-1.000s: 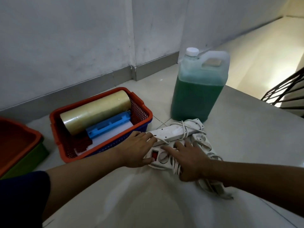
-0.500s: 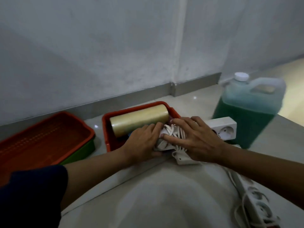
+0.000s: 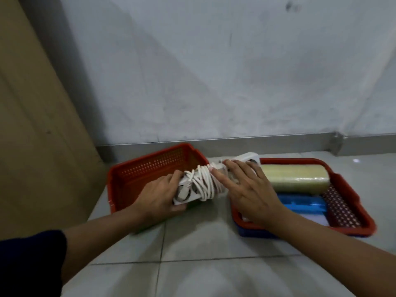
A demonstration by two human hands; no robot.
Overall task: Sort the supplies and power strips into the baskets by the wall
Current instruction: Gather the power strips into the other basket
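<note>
I hold a white power strip (image 3: 201,185) with its cord wound around it, up off the floor. My left hand (image 3: 158,196) grips its near left end. My right hand (image 3: 246,187) lies over its right part, fingers spread along the top. The strip hangs between two baskets, with its left end over the right edge of the empty red basket (image 3: 147,166). The right red basket (image 3: 351,196) sits in a blue one and holds a roll of clear film (image 3: 295,179), a blue object (image 3: 304,204) and white sheets.
Both baskets stand on a tiled floor against a grey wall with a metal skirting (image 3: 257,142). A brown panel (image 3: 32,125) rises on the left beside the empty basket.
The view has swung left; the green jug and the second power strip have left the frame. Both hands carried the wound power strip leftward from over the right basket toward the empty one.
</note>
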